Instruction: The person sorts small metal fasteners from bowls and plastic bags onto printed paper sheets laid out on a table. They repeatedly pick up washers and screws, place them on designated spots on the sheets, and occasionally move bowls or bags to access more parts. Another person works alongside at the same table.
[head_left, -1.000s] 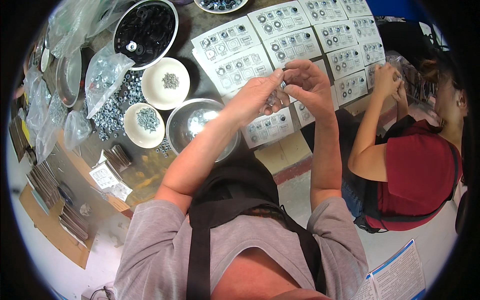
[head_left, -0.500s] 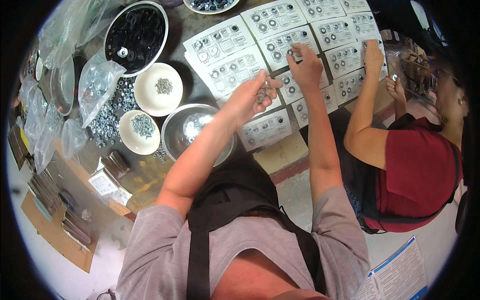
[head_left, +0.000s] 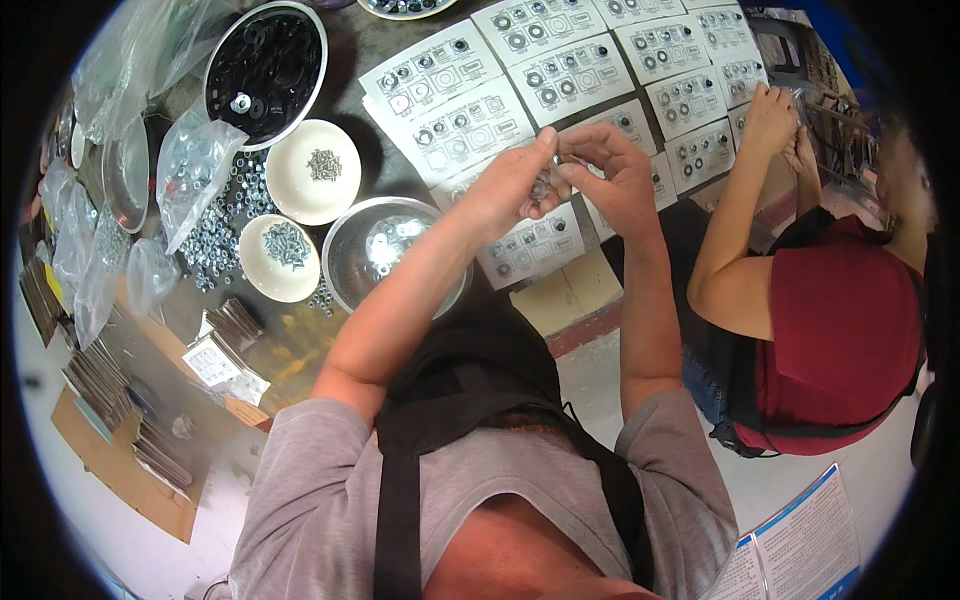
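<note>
My left hand [head_left: 510, 192] is curled palm up around several small grey metal rings [head_left: 541, 188], which look like nuts or washers. Close against it, my right hand [head_left: 620, 178] has its thumb and fingertips pinched together at the left fingertips. A tiny shiny bit shows there, too small to name. Both hands hover over rows of white printed sheets [head_left: 575, 112] with drawings of hardware. Small dark and metal rings lie on many of the drawings. One sheet [head_left: 548, 255] lies just below my hands at the table's near edge.
Left of the sheets stand a metal bowl [head_left: 345, 300] with shiny washers, white bowls [head_left: 335, 208] [head_left: 255, 287] of small screws or pins, and a basin [head_left: 322, 70] of black rings. Loose nuts [head_left: 212, 235] and plastic bags [head_left: 205, 165] lie beyond. A co-worker in red [head_left: 840, 340] works at right.
My right hand has moved from the sheets back left and nearer, meeting my left hand. The co-worker's hands have come together above the sheets' right end.
</note>
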